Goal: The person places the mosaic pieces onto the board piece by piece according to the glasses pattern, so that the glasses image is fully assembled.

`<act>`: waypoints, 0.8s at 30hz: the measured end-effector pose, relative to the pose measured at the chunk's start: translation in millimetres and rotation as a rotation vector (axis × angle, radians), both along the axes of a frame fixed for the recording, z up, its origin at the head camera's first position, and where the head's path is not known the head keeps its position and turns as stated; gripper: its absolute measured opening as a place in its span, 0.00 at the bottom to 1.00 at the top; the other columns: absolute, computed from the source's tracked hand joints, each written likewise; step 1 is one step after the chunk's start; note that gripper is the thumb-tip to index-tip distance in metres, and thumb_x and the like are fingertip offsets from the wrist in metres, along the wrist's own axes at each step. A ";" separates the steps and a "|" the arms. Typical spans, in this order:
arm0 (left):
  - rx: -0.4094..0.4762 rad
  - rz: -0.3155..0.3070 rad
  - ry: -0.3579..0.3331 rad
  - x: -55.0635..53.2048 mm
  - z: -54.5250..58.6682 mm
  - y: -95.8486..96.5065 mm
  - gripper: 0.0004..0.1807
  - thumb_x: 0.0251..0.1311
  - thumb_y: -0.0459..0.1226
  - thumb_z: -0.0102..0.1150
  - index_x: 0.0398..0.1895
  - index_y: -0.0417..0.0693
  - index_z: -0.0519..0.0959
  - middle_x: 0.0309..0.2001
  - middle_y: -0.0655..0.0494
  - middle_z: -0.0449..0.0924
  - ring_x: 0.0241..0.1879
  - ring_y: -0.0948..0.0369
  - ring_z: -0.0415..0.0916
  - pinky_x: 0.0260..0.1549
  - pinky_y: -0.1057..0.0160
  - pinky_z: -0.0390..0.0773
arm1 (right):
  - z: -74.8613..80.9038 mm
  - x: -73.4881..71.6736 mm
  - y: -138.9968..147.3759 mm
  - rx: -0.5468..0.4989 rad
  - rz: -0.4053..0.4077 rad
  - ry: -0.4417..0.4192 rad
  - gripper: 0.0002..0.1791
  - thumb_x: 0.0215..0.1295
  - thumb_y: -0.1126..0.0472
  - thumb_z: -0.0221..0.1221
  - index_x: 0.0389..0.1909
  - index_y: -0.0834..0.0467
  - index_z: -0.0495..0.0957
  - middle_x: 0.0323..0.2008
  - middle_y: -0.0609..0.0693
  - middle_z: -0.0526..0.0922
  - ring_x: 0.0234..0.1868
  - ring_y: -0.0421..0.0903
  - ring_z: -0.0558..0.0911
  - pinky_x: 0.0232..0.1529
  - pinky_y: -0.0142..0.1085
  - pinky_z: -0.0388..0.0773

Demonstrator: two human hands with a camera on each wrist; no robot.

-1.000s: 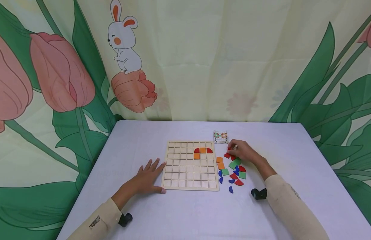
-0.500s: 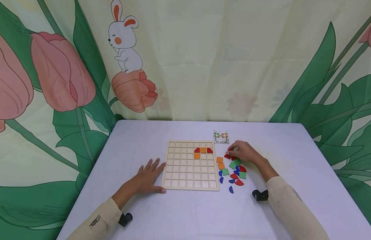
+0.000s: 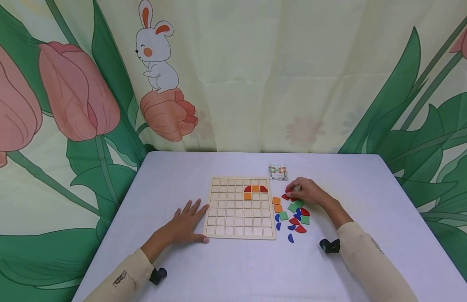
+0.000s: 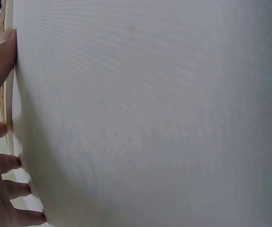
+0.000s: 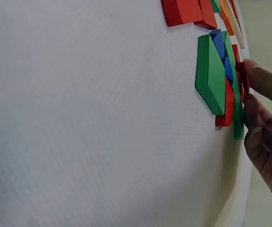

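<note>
My left hand lies with spread, straight fingers at the left edge of a wooden grid board; its thumb is by the front left corner. In the left wrist view the fingertips rest on the white cloth. My right hand is over the far end of a loose pile of flat pieces, pinching a red piece between thumb and fingers. Other red pieces lie just under it. On the board sit two orange squares and two red quarter-round pieces.
Right of the board lie orange squares, green squares, blue half-round pieces and red quarter-round pieces. A small printed pattern card is behind them. A printed curtain hangs beyond the table's far edge.
My right hand stays over the same spot, with its fingers shifting slightly on the red piece and the forearm moving a little to the right. The left hand and board have not moved.
</note>
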State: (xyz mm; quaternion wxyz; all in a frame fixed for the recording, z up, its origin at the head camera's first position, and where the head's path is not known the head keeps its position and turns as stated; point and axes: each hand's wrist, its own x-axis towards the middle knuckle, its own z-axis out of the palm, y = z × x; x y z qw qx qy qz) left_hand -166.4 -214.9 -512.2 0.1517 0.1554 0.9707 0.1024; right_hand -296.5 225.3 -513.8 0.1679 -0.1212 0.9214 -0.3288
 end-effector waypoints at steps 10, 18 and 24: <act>-0.004 0.005 -0.004 -1.0 -1.4 -0.1 0.61 0.46 0.68 0.68 0.81 0.55 0.53 0.81 0.43 0.45 0.79 0.37 0.39 0.68 0.27 0.51 | 3.7 1.8 -4.1 0.008 0.026 0.004 0.11 0.65 0.58 0.67 0.44 0.56 0.80 0.40 0.53 0.81 0.37 0.47 0.76 0.35 0.33 0.79; 0.011 0.009 -0.011 -0.1 1.2 0.2 0.61 0.46 0.68 0.69 0.80 0.55 0.53 0.81 0.43 0.45 0.79 0.37 0.39 0.68 0.27 0.50 | 6.7 5.4 -4.7 -0.011 0.027 0.009 0.12 0.67 0.60 0.65 0.50 0.56 0.79 0.35 0.52 0.80 0.34 0.47 0.78 0.34 0.34 0.81; 0.016 0.002 -0.008 -0.6 -0.9 -1.3 0.61 0.47 0.69 0.67 0.81 0.55 0.53 0.81 0.42 0.45 0.79 0.37 0.39 0.68 0.27 0.50 | 7.1 10.9 -10.7 -0.065 0.051 0.010 0.09 0.69 0.59 0.63 0.47 0.55 0.82 0.32 0.51 0.80 0.31 0.47 0.78 0.32 0.35 0.81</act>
